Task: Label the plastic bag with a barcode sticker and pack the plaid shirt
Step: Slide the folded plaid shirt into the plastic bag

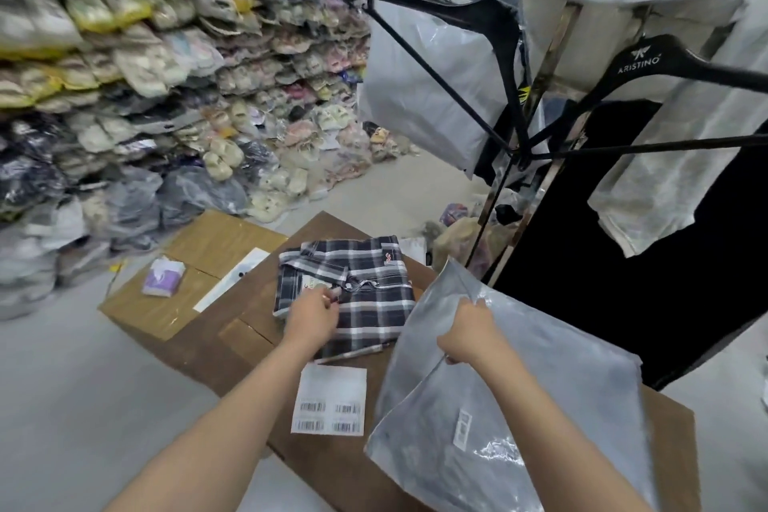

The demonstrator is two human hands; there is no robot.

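A folded dark plaid shirt [361,283] lies on a brown cardboard box [232,345]. My left hand [311,316] rests on the shirt's near left part, fingers curled by its paper tag. My right hand [469,333] grips the upper edge of a clear plastic bag [561,387] and holds it lifted to the right of the shirt. A barcode sticker [464,428] is stuck on the bag's lower part. A white sheet of barcode stickers [330,403] lies on the box just below the shirt. A pen [357,352] lies between shirt and sheet.
A second cardboard box [174,295] to the left carries a purple tissue pack [163,276] and a white strip. Stacks of bagged goods [166,75] fill the wall behind. A clothes rack with black hangers [648,66] and hanging bags stands at the right.
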